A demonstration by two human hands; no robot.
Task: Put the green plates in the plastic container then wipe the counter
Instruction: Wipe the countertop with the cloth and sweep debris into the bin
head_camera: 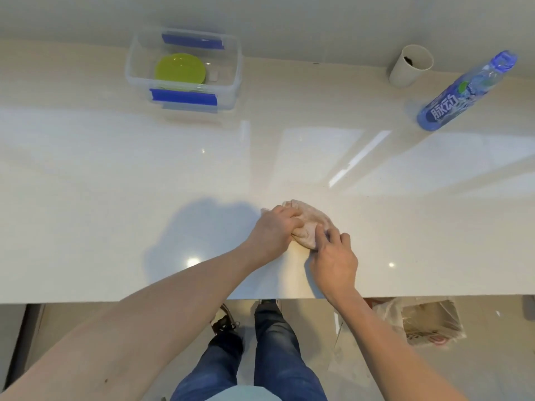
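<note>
Head view, left to right: the plastic container sits far back on the glossy table, green plates stacked inside it (blue clips on its sides). Near the front edge, the left hand has its fingers closed around a crumpled cloth, and the right hand pinches the cloth's near side. A paper cup and blue bottle stand far right.

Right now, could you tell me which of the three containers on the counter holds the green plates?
The clear plastic container with blue clips holds the green plates; the paper cup and blue bottle do not.
</note>
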